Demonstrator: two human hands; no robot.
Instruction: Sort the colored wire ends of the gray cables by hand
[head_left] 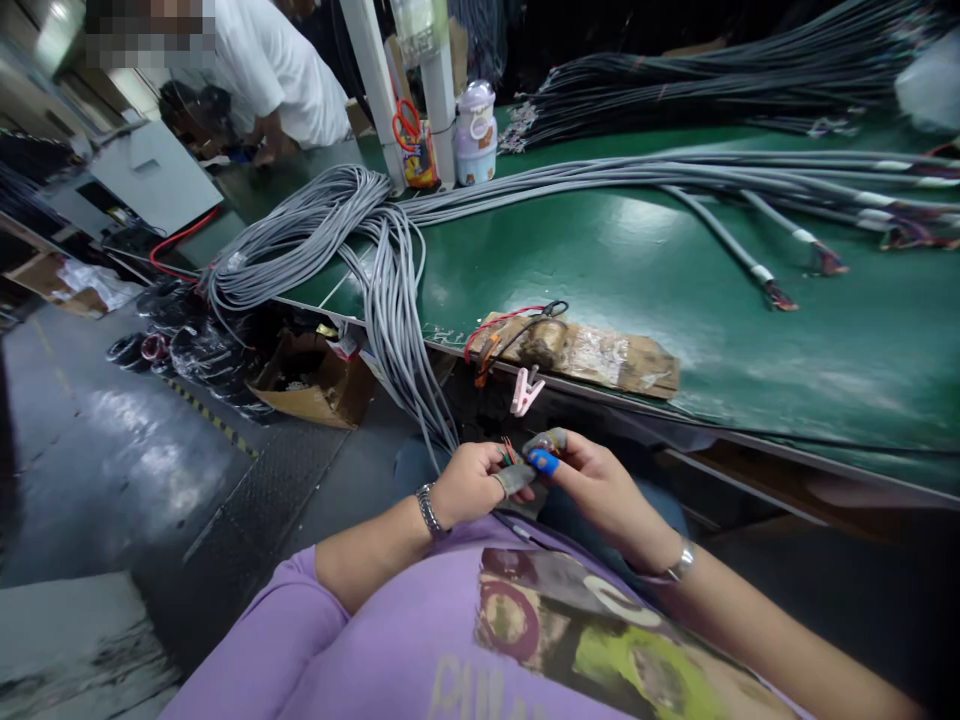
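Close to my body, just off the bench's front edge, my two hands work together. My left hand [480,480] is closed around thin coloured wires [511,452], whose stripped-looking ends stick up between the fingers. Facing it, my right hand [585,475] pinches at the same spot; blue tape wraps its thumb and grey covers sit on other fingertips. What lies between the right fingertips is too small to make out. Beside my left hand, a bundle of grey cables [397,310] hangs over the edge. A pink clip [526,391] is right above my hands.
On the green bench [600,250] lie a taped wooden board [607,355] with red and black leads, grey cables with stripped ends [720,235], and black cables [675,95]. A purple bottle [476,135] stands by a post. A person [281,75] works at the back left. A cardboard box [311,380] sits below.
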